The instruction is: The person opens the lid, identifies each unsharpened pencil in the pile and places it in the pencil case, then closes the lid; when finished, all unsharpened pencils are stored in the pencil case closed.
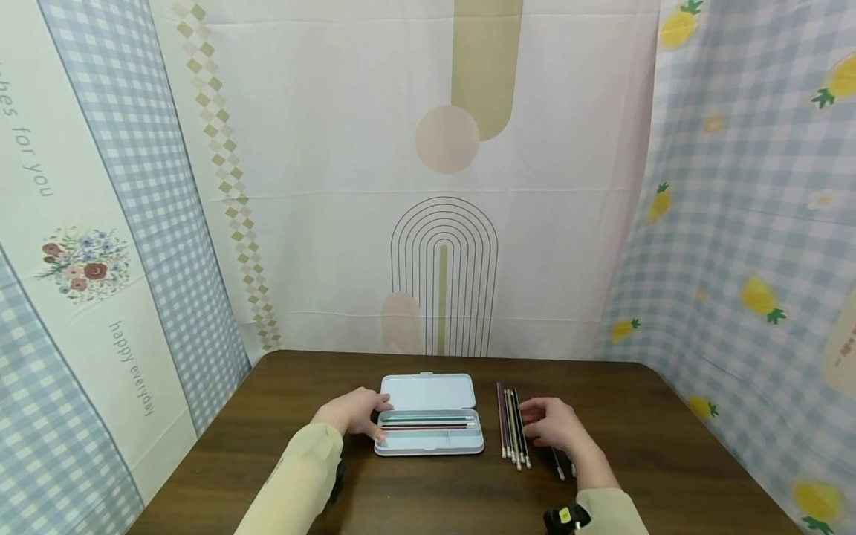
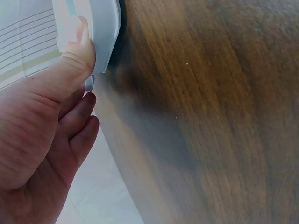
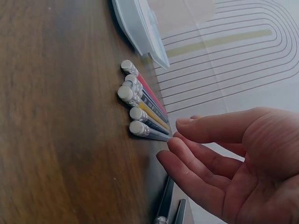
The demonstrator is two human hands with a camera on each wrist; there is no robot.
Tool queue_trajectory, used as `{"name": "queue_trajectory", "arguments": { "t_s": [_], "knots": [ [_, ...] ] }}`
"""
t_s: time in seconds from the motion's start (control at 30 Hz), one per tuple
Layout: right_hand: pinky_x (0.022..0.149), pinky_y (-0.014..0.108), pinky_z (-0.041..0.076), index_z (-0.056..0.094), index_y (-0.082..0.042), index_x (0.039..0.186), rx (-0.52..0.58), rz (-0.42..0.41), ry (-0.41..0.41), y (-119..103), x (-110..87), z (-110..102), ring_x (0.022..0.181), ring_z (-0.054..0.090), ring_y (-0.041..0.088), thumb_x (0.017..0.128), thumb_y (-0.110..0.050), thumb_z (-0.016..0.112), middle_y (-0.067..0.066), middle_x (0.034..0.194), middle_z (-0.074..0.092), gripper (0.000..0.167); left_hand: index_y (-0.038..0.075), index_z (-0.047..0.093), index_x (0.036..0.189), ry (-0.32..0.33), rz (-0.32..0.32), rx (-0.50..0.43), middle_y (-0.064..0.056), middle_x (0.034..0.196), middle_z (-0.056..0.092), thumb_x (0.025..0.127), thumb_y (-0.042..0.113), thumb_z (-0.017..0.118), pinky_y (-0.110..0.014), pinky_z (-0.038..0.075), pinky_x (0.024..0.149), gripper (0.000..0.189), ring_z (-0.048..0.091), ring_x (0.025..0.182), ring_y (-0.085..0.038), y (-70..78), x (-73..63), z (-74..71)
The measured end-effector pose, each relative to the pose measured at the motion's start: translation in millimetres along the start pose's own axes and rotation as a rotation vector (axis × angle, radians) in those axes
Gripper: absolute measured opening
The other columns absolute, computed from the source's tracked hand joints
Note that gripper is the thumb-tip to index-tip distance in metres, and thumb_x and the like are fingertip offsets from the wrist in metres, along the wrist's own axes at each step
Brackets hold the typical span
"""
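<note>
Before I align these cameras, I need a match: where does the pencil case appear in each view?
Head: pencil case lies open, below centre.
Left wrist: upper left, cut off above.
Right wrist: top, near the middle, cut off above.
Shared landmark: backdrop's lined arch, partial in wrist views.

Your left hand (image 1: 354,412) is at the left end of the pencil case (image 1: 409,443), the thumb (image 2: 77,53) over its rim and the lower fingers (image 2: 84,114) bent beside it. Your left forearm (image 1: 290,479) slants in toward that end, sleeve down to the wrist. Your right hand (image 1: 553,425) is off the case's right end, well apart from it, fingers (image 3: 198,172) gently bent, thumb (image 3: 215,129) extended. Your right forearm (image 1: 594,467) angles in toward the case, bare above the cuff.
</note>
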State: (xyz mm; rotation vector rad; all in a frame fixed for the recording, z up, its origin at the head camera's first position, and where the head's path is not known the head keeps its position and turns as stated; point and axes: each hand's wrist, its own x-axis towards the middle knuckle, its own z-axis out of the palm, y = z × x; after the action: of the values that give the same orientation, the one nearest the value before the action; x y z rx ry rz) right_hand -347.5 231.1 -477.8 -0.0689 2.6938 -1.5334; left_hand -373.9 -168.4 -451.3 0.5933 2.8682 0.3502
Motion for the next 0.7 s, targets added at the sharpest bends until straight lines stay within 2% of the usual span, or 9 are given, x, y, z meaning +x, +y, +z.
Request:
{"name": "queue_trajectory", "arguments": {
  "t_s": [0.4,0.7],
  "knots": [
    [0.069,0.045,0.065,0.068,0.008,0.129,-0.033,0.035,-0.011,-1.4,-1.8,3.5,0.095,0.070,0.028,0.087,0.013,0.074,0.019,0.115,0.069,0.043,0.011,0.073,0.140,-0.001,-0.002,-0.028,-0.009,0.157,0.058,0.083,0.027,0.092,-0.054,0.040,0.120,0.061,0.050,0.147,-0.036,-1.7,0.9,1.5],
    [0.068,0.044,0.065,0.066,0.009,0.133,-0.046,0.031,-0.020,-2.0,-3.2,5.1,0.096,0.071,0.030,0.089,0.011,0.077,0.021,0.118,0.068,0.045,0.011,0.073,0.140,0.002,0.008,-0.031,-0.009,0.157,0.057,0.083,0.027,0.092,-0.053,0.041,0.120,0.062,0.049,0.147,-0.037,-3.6,1.8,1.9]
  ]
}}
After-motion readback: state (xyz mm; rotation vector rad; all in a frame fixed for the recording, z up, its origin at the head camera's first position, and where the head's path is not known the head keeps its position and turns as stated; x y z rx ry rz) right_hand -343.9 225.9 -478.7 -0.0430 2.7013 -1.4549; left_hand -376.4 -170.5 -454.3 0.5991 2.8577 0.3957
